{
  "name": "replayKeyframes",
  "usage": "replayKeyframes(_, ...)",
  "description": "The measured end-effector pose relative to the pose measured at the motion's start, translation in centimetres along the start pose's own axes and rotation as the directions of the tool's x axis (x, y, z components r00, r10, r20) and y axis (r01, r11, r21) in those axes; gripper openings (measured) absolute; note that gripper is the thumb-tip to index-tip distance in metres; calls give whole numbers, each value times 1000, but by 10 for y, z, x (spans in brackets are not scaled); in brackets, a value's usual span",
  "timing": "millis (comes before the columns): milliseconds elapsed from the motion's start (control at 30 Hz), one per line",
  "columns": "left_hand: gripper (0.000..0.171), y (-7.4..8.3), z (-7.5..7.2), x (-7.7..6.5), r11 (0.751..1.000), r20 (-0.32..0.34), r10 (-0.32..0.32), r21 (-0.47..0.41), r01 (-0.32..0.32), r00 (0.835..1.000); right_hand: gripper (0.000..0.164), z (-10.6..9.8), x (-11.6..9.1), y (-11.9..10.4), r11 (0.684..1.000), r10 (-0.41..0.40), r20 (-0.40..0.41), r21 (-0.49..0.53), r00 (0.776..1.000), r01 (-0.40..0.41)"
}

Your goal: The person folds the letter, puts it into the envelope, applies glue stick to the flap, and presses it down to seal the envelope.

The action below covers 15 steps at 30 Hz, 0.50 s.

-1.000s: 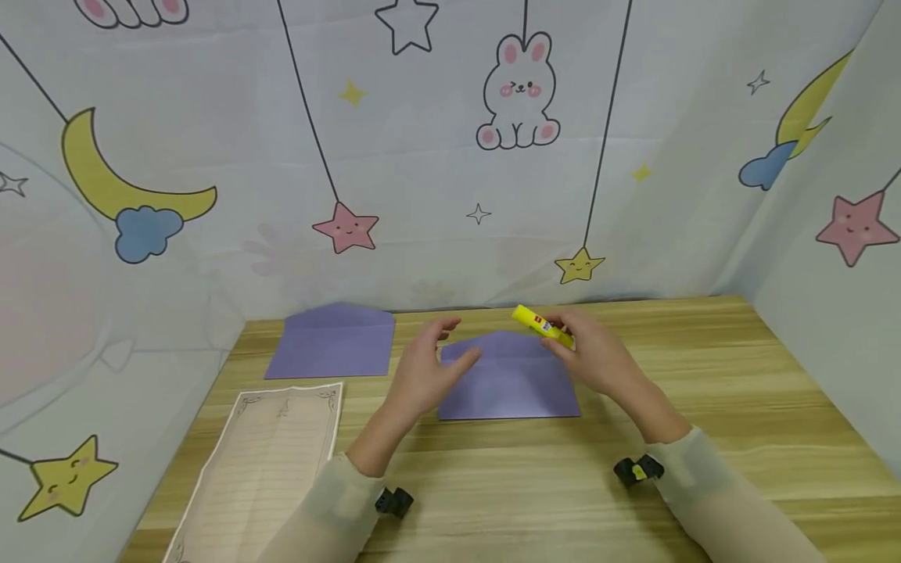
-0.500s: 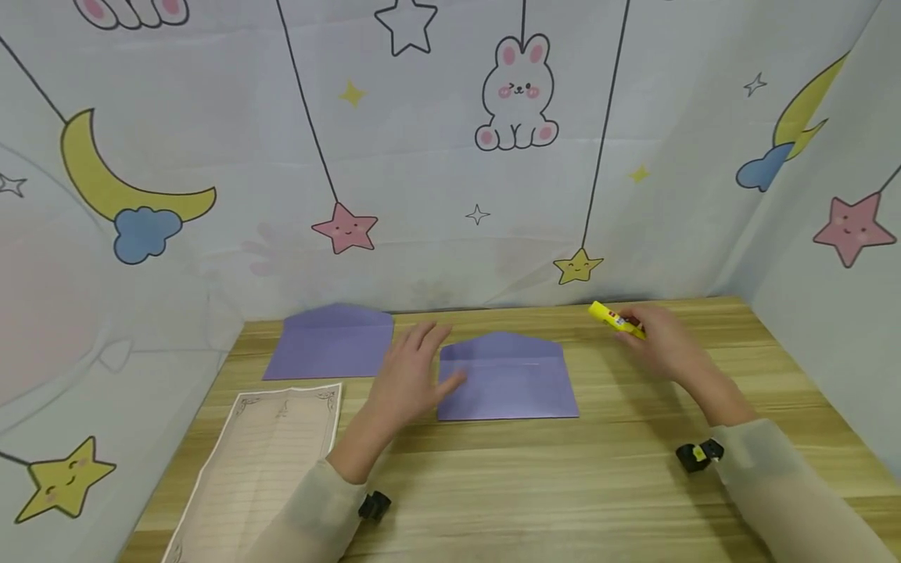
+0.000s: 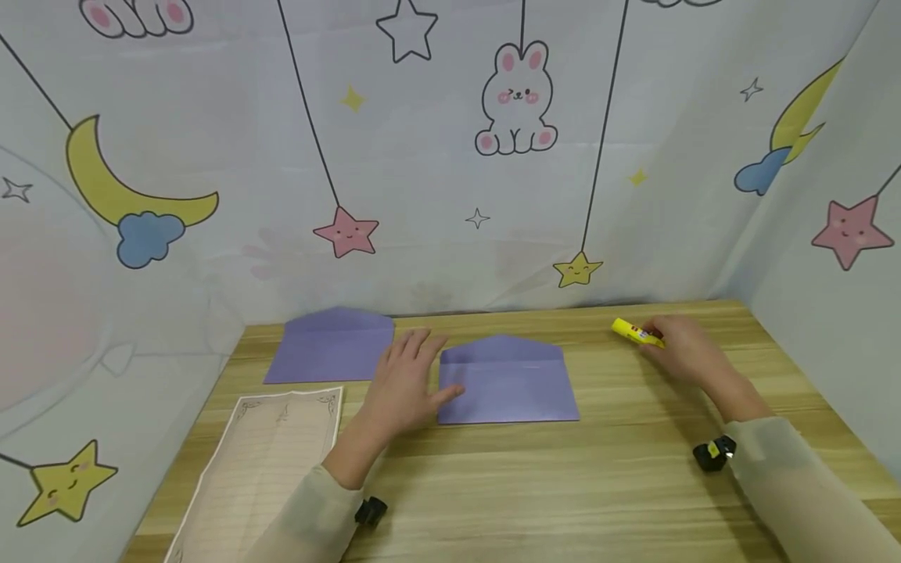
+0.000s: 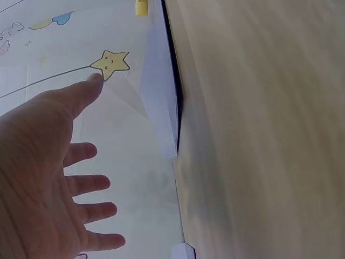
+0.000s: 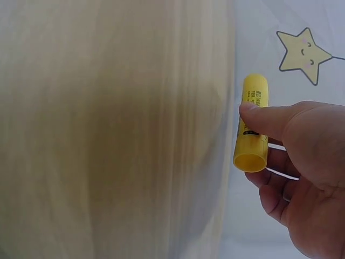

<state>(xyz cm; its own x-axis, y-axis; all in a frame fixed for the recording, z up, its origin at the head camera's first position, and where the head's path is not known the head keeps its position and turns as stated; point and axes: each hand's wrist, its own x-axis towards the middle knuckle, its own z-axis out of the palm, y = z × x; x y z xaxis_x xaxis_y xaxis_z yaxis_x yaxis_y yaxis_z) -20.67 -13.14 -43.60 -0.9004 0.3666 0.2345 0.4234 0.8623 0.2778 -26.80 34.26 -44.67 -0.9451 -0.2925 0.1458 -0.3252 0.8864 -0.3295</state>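
A yellow glue stick point(image 3: 629, 330) is pinched between the thumb and fingers of my right hand point(image 3: 686, 352), low over the right part of the table. The right wrist view shows the thumb pressing the printed side of the glue stick point(image 5: 252, 148), with its rim end facing the camera. A purple envelope point(image 3: 507, 395) lies in the middle, its pointed flap unfolded toward the back. My left hand point(image 3: 403, 387) hovers at that envelope's left edge, holding nothing. In the left wrist view the left hand point(image 4: 38, 162) has its fingers straight and thumb spread.
Another purple envelope point(image 3: 324, 356), flap also unfolded, lies at the back left, partly behind the left hand. In front of it, a lined letter sheet point(image 3: 267, 453) with an ornate border stretches toward the near edge. A patterned curtain point(image 3: 422, 156) rises behind the wooden table point(image 3: 535, 485).
My right hand has carried the glue stick rightward from over the middle envelope, then lower toward the table. My left hand has drawn back slightly to the left. The envelopes stay put.
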Motion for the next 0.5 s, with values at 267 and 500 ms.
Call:
replayKeyframes(267,87,-1,1,-3,1000,10,-2,-9,2,1000,32,5,-1,7,1000,19,19,-23,1000,-19)
replayKeyframes(500,86,-1,3,-4,1000,-8,3,-4,-4,1000,33,9,0,13,999,28,29,-34,999,-27)
